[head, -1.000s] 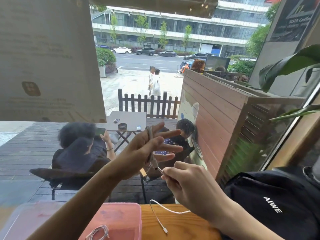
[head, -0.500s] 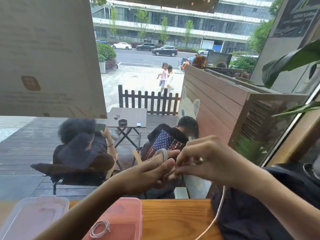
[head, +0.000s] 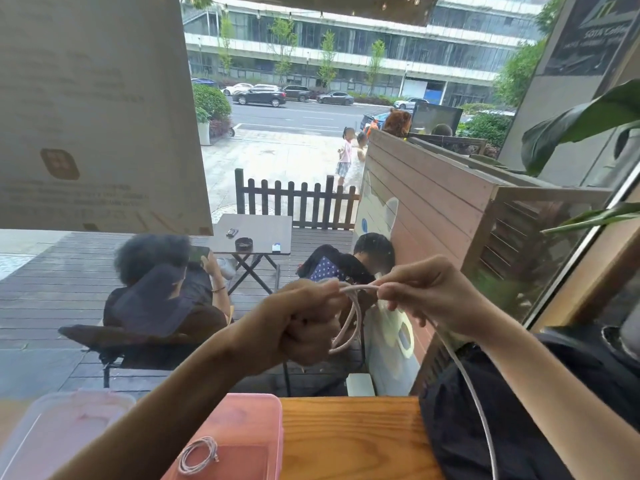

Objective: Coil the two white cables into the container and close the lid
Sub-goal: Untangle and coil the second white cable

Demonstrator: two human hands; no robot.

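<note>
White cable (head: 349, 317) loops between both hands (head: 304, 327) (above the container (head: 256, 420)).

I see a wooden counter (head: 349, 438) along the window. On it sits a pink container (head: 256, 427), a clear lid (head: 65, 420) to its left, and a black bag (head: 460, 441) to its right.
</note>
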